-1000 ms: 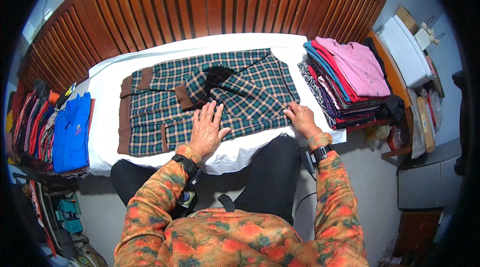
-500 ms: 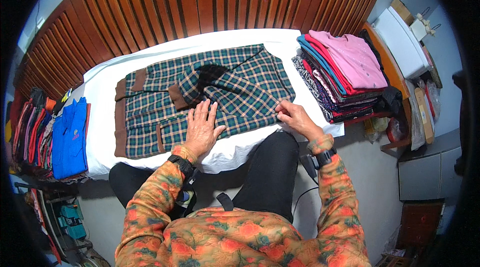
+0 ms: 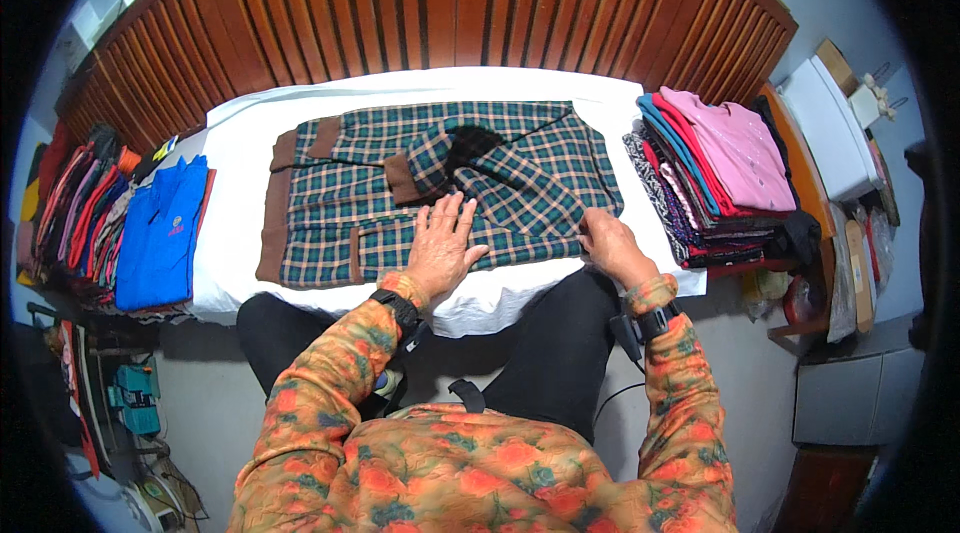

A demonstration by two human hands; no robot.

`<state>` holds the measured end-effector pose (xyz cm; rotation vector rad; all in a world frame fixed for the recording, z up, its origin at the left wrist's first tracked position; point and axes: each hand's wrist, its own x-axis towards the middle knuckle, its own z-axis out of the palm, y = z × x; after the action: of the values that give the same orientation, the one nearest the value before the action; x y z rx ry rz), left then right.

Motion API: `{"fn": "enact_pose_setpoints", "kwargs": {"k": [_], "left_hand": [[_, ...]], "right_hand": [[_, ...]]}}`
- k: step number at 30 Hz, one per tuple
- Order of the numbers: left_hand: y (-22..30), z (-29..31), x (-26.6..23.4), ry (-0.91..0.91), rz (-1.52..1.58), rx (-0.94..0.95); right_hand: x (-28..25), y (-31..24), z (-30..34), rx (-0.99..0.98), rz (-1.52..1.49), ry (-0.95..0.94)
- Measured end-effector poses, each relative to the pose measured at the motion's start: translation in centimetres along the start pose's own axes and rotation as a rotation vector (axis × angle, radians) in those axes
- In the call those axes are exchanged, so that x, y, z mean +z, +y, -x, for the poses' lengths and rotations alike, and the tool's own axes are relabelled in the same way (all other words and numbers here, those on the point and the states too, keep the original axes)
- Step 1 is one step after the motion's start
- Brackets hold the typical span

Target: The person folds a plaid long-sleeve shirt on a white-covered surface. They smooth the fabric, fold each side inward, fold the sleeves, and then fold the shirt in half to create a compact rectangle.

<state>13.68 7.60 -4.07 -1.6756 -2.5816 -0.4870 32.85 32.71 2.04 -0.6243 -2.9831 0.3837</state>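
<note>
A green plaid jacket [image 3: 400, 233] with brown ribbed hem and cuffs lies face down or folded on the white sheet, its hem toward the left. One sleeve [image 3: 520, 173] is folded across its body, its brown cuff near the middle. My left hand [image 3: 440, 245] rests flat on the jacket just below that cuff, fingers stretched out. At the near right corner, my right hand [image 3: 612, 245] has its fingers curled together on the jacket's edge; the fingertips are partly hidden.
A white sheet [image 3: 240, 163] lies under the jacket, before a slatted wooden headboard [image 3: 440, 13]. Folded clothes with a pink top [image 3: 735, 153] are stacked at the right. On the left, a blue garment [image 3: 160, 233] lies beside more clothes [image 3: 75, 223]. A white box [image 3: 825, 128] stands far right.
The whole view has shifted, so the scene sits further right in the picture. My right hand's fingers have curled in more on the jacket's edge. The left hand stays flat on it.
</note>
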Motion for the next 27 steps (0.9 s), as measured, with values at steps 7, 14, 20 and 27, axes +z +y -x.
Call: {"fn": "enact_pose_setpoints", "kwargs": {"k": [7, 14, 20, 27], "left_hand": [[0.0, -0.1, -0.1, -0.032, -0.005, -0.02], [0.3, 0.1, -0.7, -0.017, -0.017, -0.027], [0.8, -0.2, -1.3, 0.086, -0.047, 0.163], [0.1, -0.6, -0.5, 0.036, 0.065, 0.184]], "right_hand": [[1.5, -5.7, -3.1, -0.076, -0.236, -0.16], [2.0, -5.2, -4.3, 0.098, -0.323, -0.258], [2.9, -5.2, -4.2, -0.023, -0.25, -0.146], [3.6, -7.9, -5.0, -0.244, -0.175, 0.005]]}}
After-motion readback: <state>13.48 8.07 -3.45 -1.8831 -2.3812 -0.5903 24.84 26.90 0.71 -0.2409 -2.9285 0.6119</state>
